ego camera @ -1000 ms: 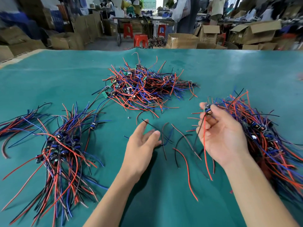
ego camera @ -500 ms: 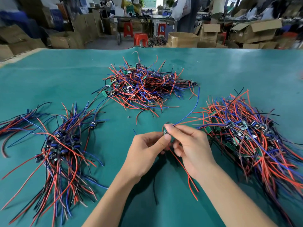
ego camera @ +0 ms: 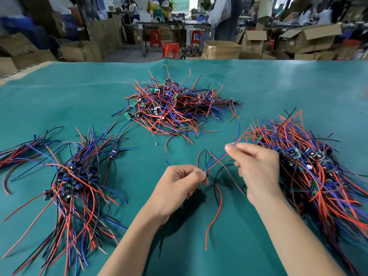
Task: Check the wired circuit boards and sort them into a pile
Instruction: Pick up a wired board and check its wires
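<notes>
Left hand (ego camera: 175, 188) pinching a small board (ego camera: 205, 173), right hand (ego camera: 256, 168) pinching its blue wire (ego camera: 218, 160) (pulled taut), wire piles left, far, right on green counter (ego camera: 59, 96)

Just the one wide-angle head cam here, looking forward and down from right over the teal cloth-covered table (ego camera: 59, 92), close in on both forearms at the bottom edge, with blurry brown cardboard boxes (ego camera: 221, 49) and red plastic stools (ego camera: 170, 49) across the top.
</notes>
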Demonstrator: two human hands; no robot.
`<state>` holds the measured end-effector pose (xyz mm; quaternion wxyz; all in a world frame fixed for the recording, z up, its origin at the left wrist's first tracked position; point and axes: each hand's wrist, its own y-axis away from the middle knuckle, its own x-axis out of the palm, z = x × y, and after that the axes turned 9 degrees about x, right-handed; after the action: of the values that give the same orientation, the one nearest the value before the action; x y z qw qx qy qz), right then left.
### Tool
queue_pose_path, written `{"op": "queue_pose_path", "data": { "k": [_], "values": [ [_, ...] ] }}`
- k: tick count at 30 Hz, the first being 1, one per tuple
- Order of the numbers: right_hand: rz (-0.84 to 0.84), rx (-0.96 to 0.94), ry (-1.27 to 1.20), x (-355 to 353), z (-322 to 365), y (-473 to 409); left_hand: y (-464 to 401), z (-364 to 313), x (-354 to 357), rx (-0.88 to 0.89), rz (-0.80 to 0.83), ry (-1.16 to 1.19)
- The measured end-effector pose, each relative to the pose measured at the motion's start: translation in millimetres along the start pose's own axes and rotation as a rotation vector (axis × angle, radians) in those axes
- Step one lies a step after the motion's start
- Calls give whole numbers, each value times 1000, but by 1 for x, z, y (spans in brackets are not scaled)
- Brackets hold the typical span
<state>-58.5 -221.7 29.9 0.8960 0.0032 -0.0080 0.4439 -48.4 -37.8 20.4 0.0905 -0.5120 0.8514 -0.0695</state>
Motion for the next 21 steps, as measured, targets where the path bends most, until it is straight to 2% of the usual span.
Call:
{"op": "queue_pose_path", "data": {
  "k": [8, 11, 13, 15, 19, 21],
  "values": [
    [-207, -64, -112, -25, 6, -21, 4, -4, 2, 28, 40, -54],
    [-350, -115, -225, -38, 12, -28, 2, 0, -1, 12, -26, 40],
    [-392, -191, -168, -37, 13, -25, -1, 3, -1, 9, -91, 118],
    [-252, -199, -58, -22, 9, -11, -3, 7, 0, 10, -121, 169],
    [333, -118, 289, 17, -3, 24, -4, 10, -3, -5, -97, 229],
    [400, -173, 355, 25, -9, 33, -4, 9, -3, 13, -66, 189]
  ]
}}
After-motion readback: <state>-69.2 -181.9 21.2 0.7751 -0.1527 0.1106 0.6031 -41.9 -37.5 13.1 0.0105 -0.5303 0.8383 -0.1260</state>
